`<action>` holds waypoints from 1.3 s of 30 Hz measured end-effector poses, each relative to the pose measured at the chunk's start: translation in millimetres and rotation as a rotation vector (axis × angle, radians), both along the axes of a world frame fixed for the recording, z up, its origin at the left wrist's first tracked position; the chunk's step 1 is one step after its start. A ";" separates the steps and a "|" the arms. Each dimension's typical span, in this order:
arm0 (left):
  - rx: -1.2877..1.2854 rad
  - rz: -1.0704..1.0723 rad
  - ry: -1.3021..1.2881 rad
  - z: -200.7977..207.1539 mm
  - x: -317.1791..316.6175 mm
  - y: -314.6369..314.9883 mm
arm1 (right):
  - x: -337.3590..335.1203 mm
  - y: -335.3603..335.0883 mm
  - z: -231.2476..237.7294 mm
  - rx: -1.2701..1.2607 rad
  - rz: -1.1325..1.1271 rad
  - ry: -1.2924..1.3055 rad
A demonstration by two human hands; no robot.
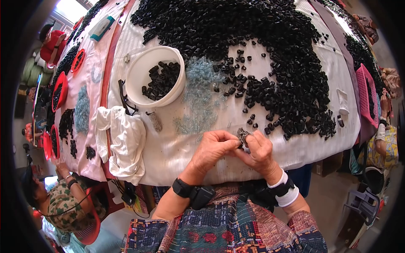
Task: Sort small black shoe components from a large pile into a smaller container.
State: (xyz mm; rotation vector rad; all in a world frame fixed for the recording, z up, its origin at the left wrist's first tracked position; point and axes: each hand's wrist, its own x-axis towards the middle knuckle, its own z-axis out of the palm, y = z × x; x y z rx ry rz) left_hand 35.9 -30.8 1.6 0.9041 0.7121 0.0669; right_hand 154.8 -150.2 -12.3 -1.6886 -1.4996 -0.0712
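Note:
Near the table's front edge, my left hand (214,151) and my right hand (260,152) meet fingertip to fingertip. Pinched between them is a small black plastic piece (240,146), mostly covered by fingers. A rough grey clump (243,134) sits against the curled fingers of my right hand; its kind is unclear. Beyond my hands, many short black tubular pieces (291,90) spread over the white cloth. A heap of pale blue translucent bits (198,90) lies left of them. A white plastic bowl (131,86) holds more black pieces.
White crumpled cloth (126,143) lies at left, beside black-framed glasses (125,99) and a small grey bundle (155,121). A white tube (342,102) and a pink basket (366,90) are at right. A person in camouflage (69,202) works at the left table with red trays (60,90).

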 end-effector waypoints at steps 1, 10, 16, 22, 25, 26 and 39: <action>0.008 -0.008 0.024 0.5 0.4 0.0 | -0.8 -0.6 -0.1 -0.007 -0.012 -0.014; -0.015 0.018 -0.026 -4.6 -0.5 -0.1 | -2.1 1.0 -1.7 -0.027 -0.027 0.030; -0.069 0.051 -0.053 -8.5 -0.5 -2.4 | -2.5 -0.5 -3.3 -0.039 -0.042 0.049; -0.008 0.020 -0.065 -9.8 -2.8 -0.3 | -2.7 0.3 -2.3 -0.042 -0.022 0.039; -0.023 0.033 -0.039 -8.9 -0.4 -3.3 | -2.4 -2.3 -5.1 -0.029 -0.042 0.073; -0.019 0.033 -0.043 -7.9 1.0 -3.8 | -1.6 -1.4 -6.0 -0.025 -0.041 0.069; -0.045 0.036 -0.069 -3.3 0.2 -4.2 | -1.9 1.5 1.3 0.059 0.007 0.090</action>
